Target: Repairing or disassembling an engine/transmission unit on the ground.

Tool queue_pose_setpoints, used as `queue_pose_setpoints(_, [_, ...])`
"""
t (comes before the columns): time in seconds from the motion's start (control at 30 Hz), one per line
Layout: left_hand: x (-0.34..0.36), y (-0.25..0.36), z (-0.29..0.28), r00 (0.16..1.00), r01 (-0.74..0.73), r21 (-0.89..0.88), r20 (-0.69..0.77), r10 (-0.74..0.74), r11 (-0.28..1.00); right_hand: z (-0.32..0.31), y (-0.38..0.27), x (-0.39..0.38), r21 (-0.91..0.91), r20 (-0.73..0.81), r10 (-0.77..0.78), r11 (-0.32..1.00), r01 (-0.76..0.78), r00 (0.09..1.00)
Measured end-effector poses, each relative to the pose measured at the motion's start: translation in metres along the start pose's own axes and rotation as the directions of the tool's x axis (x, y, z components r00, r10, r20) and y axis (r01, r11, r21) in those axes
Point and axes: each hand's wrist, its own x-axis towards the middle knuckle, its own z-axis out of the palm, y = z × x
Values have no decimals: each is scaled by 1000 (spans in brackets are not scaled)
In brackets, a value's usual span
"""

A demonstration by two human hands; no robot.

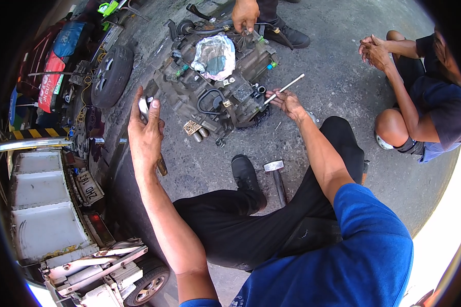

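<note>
My left hand point(147, 135) is raised left of a greasy vehicle gearbox point(189, 87). Its fingers are closed round a tool with a pale metal end point(144, 108) and a brown lower end point(162, 167); its exact kind is partly hidden. In my right hand point(290, 105) a long, thin metal rod point(292, 83) is pinched, slanting up to the right. The rod's lower end is beside the gearbox's right side, near a dark round opening point(262, 89); I cannot tell if they touch. A basin lined with whitish plastic point(215, 57) rests on top of the gearbox.
A hammer point(274, 166) lies on the concrete between my legs. Another person's hand point(246, 15) reaches onto the gearbox's far side. Someone squats at the right point(420, 97). A wheel point(112, 77) and a white vehicle part point(48, 204) stand at the left.
</note>
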Motion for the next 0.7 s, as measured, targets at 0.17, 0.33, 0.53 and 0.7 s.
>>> queue_pose_setpoints(0.17, [1, 1, 2, 1000, -16, 8, -7, 16, 1000, 8, 2, 5, -130, -94, -17, 992, 5, 995])
queue_pose_setpoints(0.33, [3, 3, 10, 1000, -20, 37, 21, 19, 999, 3, 0, 7, -118, -171, -61, 992, 41, 983])
queue_pose_setpoints(0.53, [0, -2, 7, 999, -44, 40, 28, 43, 998, -16, -5, 20, -33, -235, -173, 985, 170, 957])
queue_pose_setpoints(0.7, [-1, -3, 5, 1000, -6, 71, 15, 5, 997, -17, 9, 21, -208, -218, -5, 977, -41, 976])
